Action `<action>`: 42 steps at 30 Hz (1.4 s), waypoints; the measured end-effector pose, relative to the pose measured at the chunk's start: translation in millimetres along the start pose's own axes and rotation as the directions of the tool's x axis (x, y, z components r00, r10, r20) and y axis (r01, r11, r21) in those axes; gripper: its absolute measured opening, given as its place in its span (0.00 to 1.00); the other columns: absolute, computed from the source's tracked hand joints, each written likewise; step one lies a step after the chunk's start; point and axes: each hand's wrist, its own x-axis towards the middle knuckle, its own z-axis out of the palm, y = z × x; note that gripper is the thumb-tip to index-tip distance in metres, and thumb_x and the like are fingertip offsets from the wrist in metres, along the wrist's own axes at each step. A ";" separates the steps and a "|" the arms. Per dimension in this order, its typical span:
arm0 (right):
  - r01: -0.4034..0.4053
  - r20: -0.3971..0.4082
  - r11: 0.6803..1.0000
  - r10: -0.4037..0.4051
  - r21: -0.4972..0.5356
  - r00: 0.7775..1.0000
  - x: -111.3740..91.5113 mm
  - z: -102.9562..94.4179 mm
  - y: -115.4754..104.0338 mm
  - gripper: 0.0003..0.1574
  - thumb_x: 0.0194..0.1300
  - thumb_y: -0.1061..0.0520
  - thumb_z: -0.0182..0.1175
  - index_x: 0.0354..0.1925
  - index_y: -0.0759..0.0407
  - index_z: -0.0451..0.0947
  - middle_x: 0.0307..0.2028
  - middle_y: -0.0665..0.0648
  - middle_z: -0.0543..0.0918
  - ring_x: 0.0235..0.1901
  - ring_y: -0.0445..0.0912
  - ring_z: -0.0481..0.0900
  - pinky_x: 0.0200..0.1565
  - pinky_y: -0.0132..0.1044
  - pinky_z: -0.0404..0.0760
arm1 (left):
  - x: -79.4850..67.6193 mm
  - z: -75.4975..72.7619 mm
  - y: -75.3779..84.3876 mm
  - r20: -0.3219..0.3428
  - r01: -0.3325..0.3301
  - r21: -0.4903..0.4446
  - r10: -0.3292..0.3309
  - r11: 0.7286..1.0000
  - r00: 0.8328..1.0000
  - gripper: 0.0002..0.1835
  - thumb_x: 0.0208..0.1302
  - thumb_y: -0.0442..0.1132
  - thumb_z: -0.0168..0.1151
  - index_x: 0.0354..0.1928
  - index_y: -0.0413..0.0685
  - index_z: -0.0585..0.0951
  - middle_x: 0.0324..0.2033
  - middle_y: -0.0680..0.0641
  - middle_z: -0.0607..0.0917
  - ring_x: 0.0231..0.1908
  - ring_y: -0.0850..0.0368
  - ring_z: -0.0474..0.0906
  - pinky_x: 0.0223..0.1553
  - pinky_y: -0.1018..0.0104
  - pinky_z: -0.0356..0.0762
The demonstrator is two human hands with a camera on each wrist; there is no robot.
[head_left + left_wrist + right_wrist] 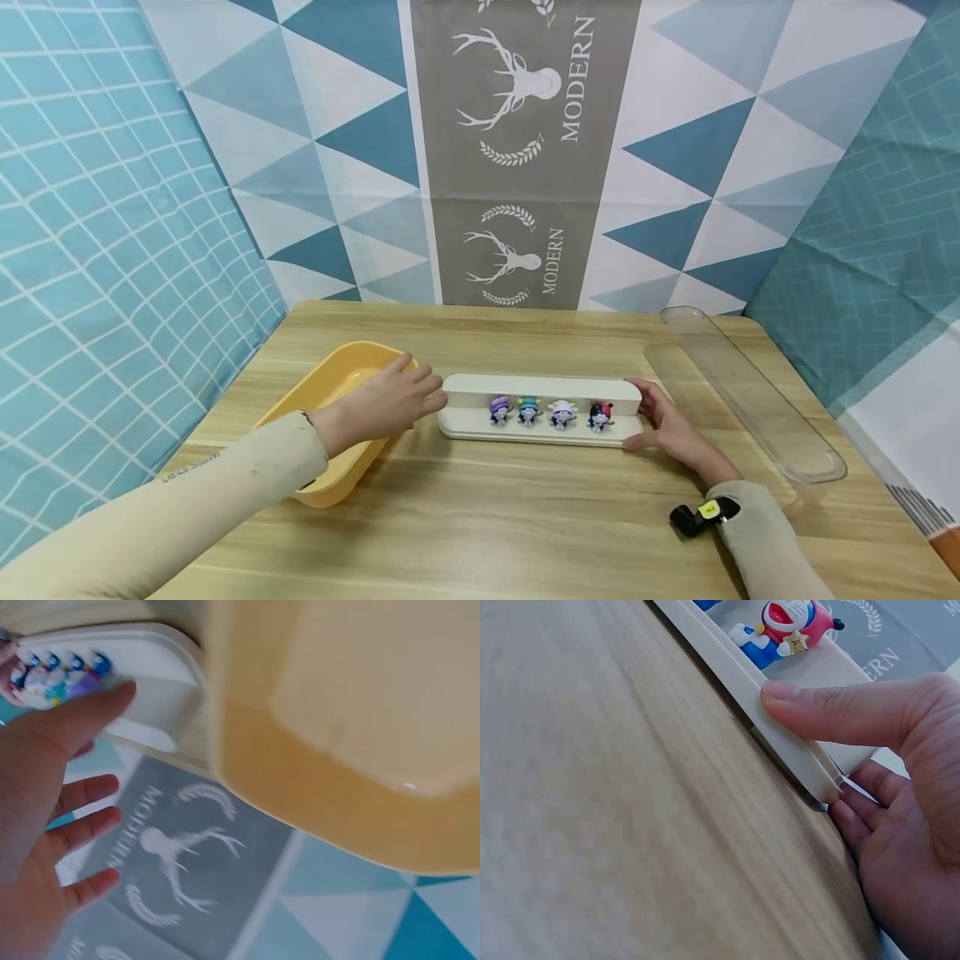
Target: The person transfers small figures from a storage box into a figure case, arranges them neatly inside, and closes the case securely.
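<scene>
While I watch through the head view, four small figures (561, 417) stand in a row on the white display base (467, 423), its left end bare. I judge the filling well along; that bare stretch may be left, and the clear cover (738, 383) lies apart on the bench (525, 517). The yellow bin (363, 344) shows no contents, though the left sleeve (247, 467) hides part of it.

In the left wrist view, I have the left hand (34, 802) beside the bin, fingers spread, pinching nothing visible.

In the right wrist view, my right hand (930, 769) grips the base's end, thumb on its front rim, fingers curled behind.
</scene>
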 end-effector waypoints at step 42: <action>-0.052 -0.004 0.999 0.052 -0.003 0.999 -1.4 0.5 -5.0 0.63 0.44 0.73 0.75 0.72 0.69 0.51 0.66 0.75 0.65 0.57 0.28 0.67 0.58 0.20 0.61 | -116.0 46.0 -22.6 0.408 0.149 -0.374 0.018 0.915 0.913 0.32 0.19 0.54 0.88 0.35 0.65 0.81 0.30 0.57 0.73 0.37 0.55 0.67 0.36 0.62 0.64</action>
